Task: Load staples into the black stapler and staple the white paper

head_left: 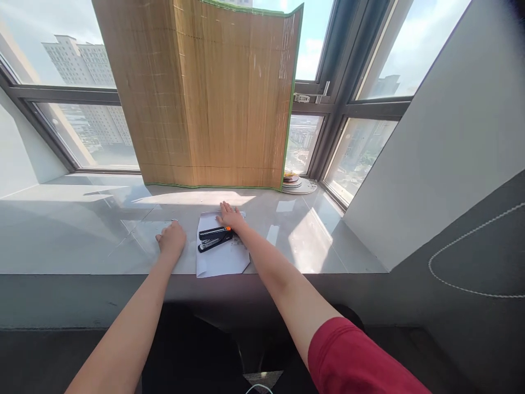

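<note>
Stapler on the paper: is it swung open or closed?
Open. The stapler lies on the white paper with its two black arms splayed apart, joined near the right hand, which rests at its orange end.

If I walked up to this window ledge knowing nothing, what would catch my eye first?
Most striking is the tall bamboo mat propped upright against the windows, edged in green. Below it, on the pale ledge, the right hand rests on a black stapler lying on white paper. The left hand sits curled beside the paper.

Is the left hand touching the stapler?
No, the left hand rests on the sill, apart from the stapler; the right hand is at it.
</note>
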### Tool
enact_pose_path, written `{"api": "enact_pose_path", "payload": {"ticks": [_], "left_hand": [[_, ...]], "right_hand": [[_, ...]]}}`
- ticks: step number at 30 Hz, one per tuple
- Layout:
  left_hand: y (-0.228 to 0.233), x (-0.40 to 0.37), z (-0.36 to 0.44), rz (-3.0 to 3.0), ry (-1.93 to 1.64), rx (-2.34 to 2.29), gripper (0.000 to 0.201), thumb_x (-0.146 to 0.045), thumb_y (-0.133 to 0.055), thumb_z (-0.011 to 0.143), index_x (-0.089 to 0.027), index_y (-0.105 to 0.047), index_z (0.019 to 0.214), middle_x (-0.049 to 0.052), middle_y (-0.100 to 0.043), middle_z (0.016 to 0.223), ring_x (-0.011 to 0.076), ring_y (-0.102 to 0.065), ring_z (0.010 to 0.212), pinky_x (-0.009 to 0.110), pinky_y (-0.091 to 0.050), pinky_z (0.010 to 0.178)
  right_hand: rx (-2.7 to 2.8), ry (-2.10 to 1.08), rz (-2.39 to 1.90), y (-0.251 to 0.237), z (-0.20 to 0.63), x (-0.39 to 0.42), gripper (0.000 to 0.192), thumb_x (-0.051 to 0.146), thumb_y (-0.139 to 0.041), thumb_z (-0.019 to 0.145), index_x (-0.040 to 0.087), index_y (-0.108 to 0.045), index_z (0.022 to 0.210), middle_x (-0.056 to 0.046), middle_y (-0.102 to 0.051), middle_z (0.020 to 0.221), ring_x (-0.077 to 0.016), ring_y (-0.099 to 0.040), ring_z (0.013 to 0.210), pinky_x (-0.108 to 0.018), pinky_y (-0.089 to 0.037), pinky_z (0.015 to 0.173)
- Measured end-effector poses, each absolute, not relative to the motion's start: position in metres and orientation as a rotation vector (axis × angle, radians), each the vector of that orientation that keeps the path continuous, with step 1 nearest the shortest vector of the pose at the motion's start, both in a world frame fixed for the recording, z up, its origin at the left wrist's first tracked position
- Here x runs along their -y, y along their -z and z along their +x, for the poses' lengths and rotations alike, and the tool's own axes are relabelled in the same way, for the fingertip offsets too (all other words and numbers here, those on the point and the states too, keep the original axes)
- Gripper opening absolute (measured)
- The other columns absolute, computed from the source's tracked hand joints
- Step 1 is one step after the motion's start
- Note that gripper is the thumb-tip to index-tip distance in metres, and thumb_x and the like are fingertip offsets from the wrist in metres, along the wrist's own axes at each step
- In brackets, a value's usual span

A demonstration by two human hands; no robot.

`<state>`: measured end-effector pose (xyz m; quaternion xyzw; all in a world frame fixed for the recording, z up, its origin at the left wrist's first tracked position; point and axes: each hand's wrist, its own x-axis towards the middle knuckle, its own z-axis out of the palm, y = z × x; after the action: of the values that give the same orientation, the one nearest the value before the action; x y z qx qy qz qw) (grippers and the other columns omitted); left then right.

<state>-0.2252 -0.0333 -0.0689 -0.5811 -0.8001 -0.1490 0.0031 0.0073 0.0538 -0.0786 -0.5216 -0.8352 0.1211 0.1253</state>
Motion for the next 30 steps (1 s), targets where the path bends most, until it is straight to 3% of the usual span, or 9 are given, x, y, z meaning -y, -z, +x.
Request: {"api": "enact_pose_path", "payload": {"ticks": [10,19,21,23,25,28,30], "left_hand": [[0.068,0.036,-0.22,-1.832,0.462,2.425,0.034,-0.022,-0.035,0.101,-0.009,-0.061,0.118,0.027,-0.07,0.116,0.0398,-0.062,0.119,0.048,-0.045,0.092],[0.074,0.036,-0.087,-2.224,0.526,2.009,0.031,-0.022,-0.037,0.103,-0.019,-0.065,0.116,0.02,-0.063,0.121,0.0349,-0.057,0.114,0.046,-0.046,0.091],[0.077,0.034,-0.077,-2.203,0.498,1.991,0.033,-0.02,-0.035,0.103,-0.018,-0.064,0.117,0.021,-0.061,0.121,0.0361,-0.056,0.113,0.047,-0.045,0.09],[0.08,0.031,-0.078,-2.19,0.487,2.021,0.033,-0.021,-0.034,0.103,-0.018,-0.064,0.118,0.022,-0.06,0.12,0.0363,-0.056,0.112,0.047,-0.044,0.089],[0.082,0.029,-0.082,-2.19,0.481,2.041,0.033,-0.023,-0.034,0.104,-0.018,-0.063,0.119,0.022,-0.06,0.12,0.0361,-0.055,0.112,0.046,-0.044,0.089],[0.081,0.029,-0.084,-2.183,0.475,2.055,0.033,-0.024,-0.035,0.104,-0.018,-0.062,0.12,0.022,-0.06,0.12,0.0363,-0.056,0.113,0.047,-0.044,0.091],[0.079,0.031,-0.083,-2.19,0.472,2.053,0.033,-0.025,-0.034,0.104,-0.017,-0.062,0.121,0.022,-0.06,0.12,0.0368,-0.056,0.114,0.048,-0.044,0.092]], "right_hand": [[2.284,-0.292,-1.736,0.081,0.109,-0.028,0.077,0.046,-0.037,0.105,0.008,-0.014,0.168,-0.018,-0.016,0.175,-0.0286,-0.017,0.163,-0.054,-0.013,0.131],[1.964,-0.382,-1.742,0.065,0.195,0.001,0.065,0.038,-0.047,0.101,0.014,-0.038,0.161,-0.017,-0.039,0.167,-0.0285,-0.035,0.156,-0.051,-0.025,0.129],[1.726,-0.421,-1.61,0.051,0.202,0.015,0.056,0.04,-0.046,0.101,0.017,-0.052,0.151,-0.017,-0.056,0.154,-0.0291,-0.051,0.145,-0.051,-0.037,0.123],[1.494,-0.471,-1.387,0.03,0.199,0.047,0.048,0.047,-0.048,0.1,0.019,-0.067,0.133,-0.016,-0.074,0.126,-0.0298,-0.067,0.121,-0.051,-0.05,0.111],[1.407,-0.575,-1.111,0.007,0.184,0.102,0.042,0.055,-0.057,0.095,0.022,-0.076,0.113,-0.012,-0.077,0.097,-0.0282,-0.073,0.095,-0.05,-0.059,0.095],[1.344,-0.788,-0.786,-0.018,0.145,0.217,0.025,0.053,-0.069,0.089,0.035,-0.079,0.104,-0.006,-0.075,0.092,-0.0272,-0.073,0.087,-0.053,-0.063,0.087],[1.356,-0.933,-0.648,-0.02,0.12,0.296,0.031,0.055,-0.079,0.074,0.048,-0.079,0.104,-0.004,-0.076,0.09,-0.0299,-0.072,0.081,-0.056,-0.065,0.072]]}}
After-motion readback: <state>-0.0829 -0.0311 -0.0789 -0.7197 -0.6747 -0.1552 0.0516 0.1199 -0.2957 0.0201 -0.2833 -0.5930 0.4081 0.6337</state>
